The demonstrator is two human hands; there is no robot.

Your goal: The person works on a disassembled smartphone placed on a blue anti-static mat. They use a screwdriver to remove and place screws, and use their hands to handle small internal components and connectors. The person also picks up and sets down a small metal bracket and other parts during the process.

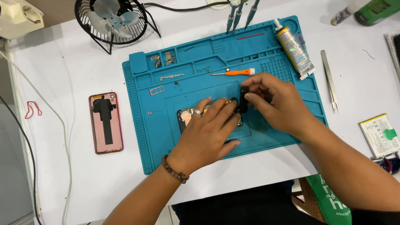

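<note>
An opened phone (186, 116) lies on a blue repair mat (141, 125), mostly hidden under my hands. My left hand (206, 135), with a ring and a bead bracelet, presses flat on the phone. My right hand (275, 102) pinches a small black flat part (244, 98) upright over the phone's right end.
A pink phone back cover (106, 123) lies left of the mat. An orange screwdriver (237, 72), small metal parts (162, 61) and a glue tube (295, 51) rest on the mat's top. Tweezers (330, 81), a battery (380, 134), a black fan (111, 21) surround it.
</note>
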